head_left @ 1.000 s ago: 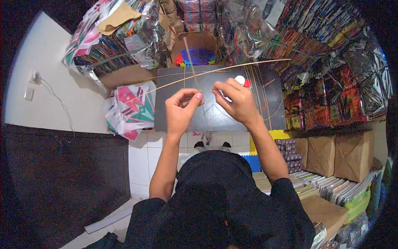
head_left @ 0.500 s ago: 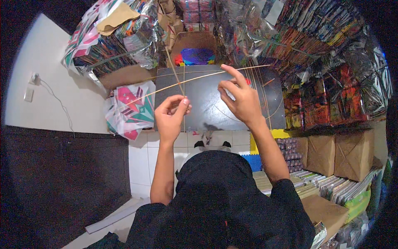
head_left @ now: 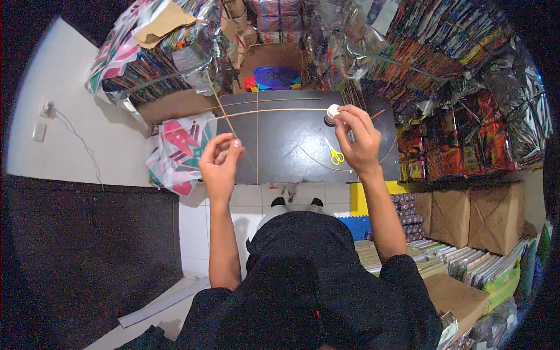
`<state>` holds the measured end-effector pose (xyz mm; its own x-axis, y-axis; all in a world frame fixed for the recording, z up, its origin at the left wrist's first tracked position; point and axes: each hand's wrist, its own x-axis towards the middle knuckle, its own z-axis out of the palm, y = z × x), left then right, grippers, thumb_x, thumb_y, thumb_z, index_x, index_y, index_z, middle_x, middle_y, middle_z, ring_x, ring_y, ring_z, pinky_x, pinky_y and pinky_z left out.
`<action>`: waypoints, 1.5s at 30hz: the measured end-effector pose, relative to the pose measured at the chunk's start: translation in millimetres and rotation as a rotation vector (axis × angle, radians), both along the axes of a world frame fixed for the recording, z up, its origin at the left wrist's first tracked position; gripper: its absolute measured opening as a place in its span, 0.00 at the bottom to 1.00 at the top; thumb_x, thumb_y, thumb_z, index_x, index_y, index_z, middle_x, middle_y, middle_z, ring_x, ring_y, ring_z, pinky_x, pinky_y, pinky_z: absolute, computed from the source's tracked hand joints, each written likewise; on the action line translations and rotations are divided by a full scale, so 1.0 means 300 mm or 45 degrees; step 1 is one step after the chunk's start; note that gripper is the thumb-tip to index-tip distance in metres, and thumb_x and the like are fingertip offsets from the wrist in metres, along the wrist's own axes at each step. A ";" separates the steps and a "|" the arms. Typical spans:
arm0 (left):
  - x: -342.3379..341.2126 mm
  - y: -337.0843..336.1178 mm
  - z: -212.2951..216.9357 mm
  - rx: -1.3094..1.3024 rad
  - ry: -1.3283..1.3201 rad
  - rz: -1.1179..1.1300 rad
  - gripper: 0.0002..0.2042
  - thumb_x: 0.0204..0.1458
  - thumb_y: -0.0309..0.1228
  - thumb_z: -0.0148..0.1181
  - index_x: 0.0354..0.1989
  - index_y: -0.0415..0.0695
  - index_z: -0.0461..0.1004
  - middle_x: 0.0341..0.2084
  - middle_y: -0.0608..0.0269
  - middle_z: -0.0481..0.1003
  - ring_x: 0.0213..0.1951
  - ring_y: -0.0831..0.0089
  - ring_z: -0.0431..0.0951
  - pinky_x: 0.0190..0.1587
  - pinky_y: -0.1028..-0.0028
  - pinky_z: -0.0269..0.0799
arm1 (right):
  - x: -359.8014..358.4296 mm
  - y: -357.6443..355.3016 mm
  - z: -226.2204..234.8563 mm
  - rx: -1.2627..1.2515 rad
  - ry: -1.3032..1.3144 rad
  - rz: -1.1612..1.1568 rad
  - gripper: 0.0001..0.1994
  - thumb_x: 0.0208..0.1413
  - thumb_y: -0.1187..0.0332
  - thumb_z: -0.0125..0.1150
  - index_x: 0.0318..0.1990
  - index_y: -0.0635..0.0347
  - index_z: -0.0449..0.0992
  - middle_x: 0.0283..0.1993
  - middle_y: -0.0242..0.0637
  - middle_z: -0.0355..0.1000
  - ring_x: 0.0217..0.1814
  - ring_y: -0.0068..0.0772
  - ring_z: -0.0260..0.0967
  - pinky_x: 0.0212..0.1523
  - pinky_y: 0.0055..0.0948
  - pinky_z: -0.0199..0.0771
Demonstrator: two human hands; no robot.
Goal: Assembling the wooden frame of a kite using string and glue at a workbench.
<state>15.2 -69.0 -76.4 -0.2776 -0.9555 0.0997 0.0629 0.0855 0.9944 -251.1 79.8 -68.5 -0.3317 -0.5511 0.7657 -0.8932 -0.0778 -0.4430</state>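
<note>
The left hand (head_left: 218,166) pinches a thin stick (head_left: 220,102) slanting away far-left; the right hand (head_left: 360,140), fingers curled, meets a white-lidded jar (head_left: 333,110) at the worktop's (head_left: 286,140) far right, grip unclear.

Head view: wide fisheye from the person's head, facing down and slightly forward
Shirt (head_left: 309,268): closest, filling the lower middle
Left hand (head_left: 219,167), right hand (head_left: 360,141): farther out, both wholly framed
Table (head_left: 286,140): beyond the shirt, seen from above

Pale wall (head_left: 76,116) there on the left, white floor tiles (head_left: 193,233) below the dark bench (head_left: 286,134), yellow and blue matting (head_left: 357,201) alongside!
</note>
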 end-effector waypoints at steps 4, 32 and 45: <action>0.024 0.022 0.019 -0.222 -0.263 0.304 0.09 0.55 0.26 0.70 0.41 0.38 0.78 0.31 0.63 0.79 0.34 0.80 0.79 0.37 0.80 0.72 | 0.012 0.009 0.009 -0.003 0.044 0.025 0.10 0.50 0.76 0.71 0.40 0.59 0.80 0.47 0.37 0.80 0.32 0.32 0.79 0.30 0.29 0.79; -0.183 0.160 0.234 -0.816 -0.466 -0.507 0.12 0.52 0.21 0.68 0.45 0.42 0.83 0.35 0.57 0.82 0.31 0.70 0.82 0.34 0.73 0.76 | 0.132 0.007 0.037 0.025 0.236 0.339 0.13 0.47 0.73 0.72 0.41 0.58 0.79 0.51 0.36 0.79 0.30 0.33 0.80 0.26 0.29 0.78; -0.150 0.125 0.163 -1.080 -0.496 -0.430 0.11 0.47 0.22 0.66 0.39 0.47 0.85 0.34 0.62 0.81 0.34 0.63 0.81 0.37 0.67 0.77 | 0.118 0.022 0.090 0.189 0.140 0.377 0.11 0.49 0.72 0.72 0.40 0.58 0.79 0.51 0.35 0.79 0.33 0.35 0.81 0.30 0.30 0.81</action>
